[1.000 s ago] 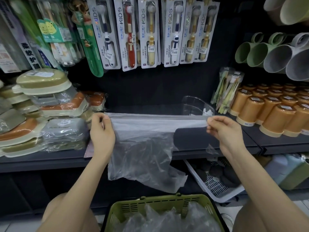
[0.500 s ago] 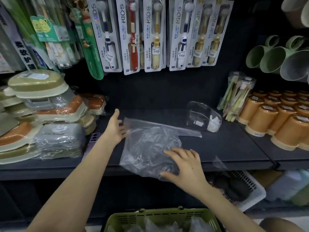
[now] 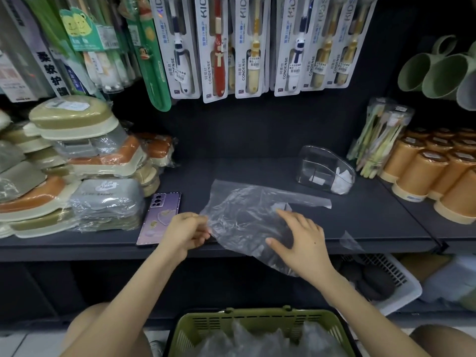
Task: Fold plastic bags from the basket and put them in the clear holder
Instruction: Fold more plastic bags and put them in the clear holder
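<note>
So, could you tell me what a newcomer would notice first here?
The crumpled clear plastic bag lies on the shelf, the left hand pinching its left edge and the right hand pressing flat on it. The clear holder sits behind to the right, and the green basket of bags is at the bottom edge.

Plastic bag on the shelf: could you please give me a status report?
Left hand pinches the plastic bag at its left edge; right hand flat on it. Bag crumpled on shelf, unfolded. Clear holder back right, apart.
</note>
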The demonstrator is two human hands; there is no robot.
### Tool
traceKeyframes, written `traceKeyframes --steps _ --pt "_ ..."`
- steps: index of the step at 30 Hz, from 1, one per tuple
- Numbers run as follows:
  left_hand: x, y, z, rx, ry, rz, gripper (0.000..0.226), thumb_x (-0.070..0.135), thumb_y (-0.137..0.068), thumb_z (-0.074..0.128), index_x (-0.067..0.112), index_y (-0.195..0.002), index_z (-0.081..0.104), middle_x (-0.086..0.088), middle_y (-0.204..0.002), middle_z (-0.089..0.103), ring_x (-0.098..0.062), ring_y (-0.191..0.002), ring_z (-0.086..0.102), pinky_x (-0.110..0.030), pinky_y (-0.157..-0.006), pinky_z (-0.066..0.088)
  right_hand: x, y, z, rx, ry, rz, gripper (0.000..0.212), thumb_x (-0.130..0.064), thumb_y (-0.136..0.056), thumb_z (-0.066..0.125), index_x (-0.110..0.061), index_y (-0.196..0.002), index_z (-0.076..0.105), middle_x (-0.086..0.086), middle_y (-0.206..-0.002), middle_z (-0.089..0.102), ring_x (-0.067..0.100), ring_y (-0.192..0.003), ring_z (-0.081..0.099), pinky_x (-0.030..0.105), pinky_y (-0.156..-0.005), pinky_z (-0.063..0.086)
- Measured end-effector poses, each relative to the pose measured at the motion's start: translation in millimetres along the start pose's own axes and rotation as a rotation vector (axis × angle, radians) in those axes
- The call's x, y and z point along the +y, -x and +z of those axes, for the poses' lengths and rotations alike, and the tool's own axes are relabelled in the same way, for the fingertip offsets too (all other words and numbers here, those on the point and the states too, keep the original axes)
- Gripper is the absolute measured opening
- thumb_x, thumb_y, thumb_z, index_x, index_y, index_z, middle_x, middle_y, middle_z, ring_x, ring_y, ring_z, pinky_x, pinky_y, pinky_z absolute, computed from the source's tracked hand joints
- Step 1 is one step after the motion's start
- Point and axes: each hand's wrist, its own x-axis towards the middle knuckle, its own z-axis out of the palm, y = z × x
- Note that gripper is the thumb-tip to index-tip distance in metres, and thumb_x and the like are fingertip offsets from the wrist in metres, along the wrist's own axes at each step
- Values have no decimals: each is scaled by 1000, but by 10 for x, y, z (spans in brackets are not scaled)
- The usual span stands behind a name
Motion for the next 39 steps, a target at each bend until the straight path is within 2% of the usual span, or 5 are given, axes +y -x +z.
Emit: traceKeyframes --steps 6,13,16,26,39 --pt "20 -64 51 -36 316 -117 8 3 -93 53 -1 -88 56 -10 -51 62 -12 -39 60 -16 -39 46 302 407 -120 86 -9 191 74 -71 -72 44 -21 -124 61 0 -113 62 27 -106 57 45 -89 45" --pt "25 -78 -67 -32 508 -152 8 3 -94 51 1 -87 53 -8 -49 62 -13 -39 60 -15 -38 45 432 348 -101 247 -45 135 12 -11 -79 75 -18 -74 67 -1 -86 58 22 -74 60 33 -73 47" --pt "33 -78 -162 15 537 -141 11 4 -95 52 3 -84 52 -8 -49 60 -15 -42 61 -15 -37 45 424 251 -338 221 -239 257 12 -14 -88 68 -23 -82 62 -6 -91 59 3 -74 59 22 -75 49" --pt "-9 -20 -119 20 413 -136 13 17 -101 45 8 -94 51 -17 -77 61 -18 -37 62 -17 -36 47 438 158 -773 -174 -1562 722 50 -7 -74 61 -15 -123 57 10 -102 65 36 -93 69 37 -61 58" --pt "-189 -96 -110 208 -63 65 35 9 -95 58 5 -60 53 -7 -57 46 -11 -41 38 -11 -31 28 649 -81 -481 165 -785 744 13 10 -89 58 1 -98 62 15 -81 62 20 -58 62 16 -45 49"
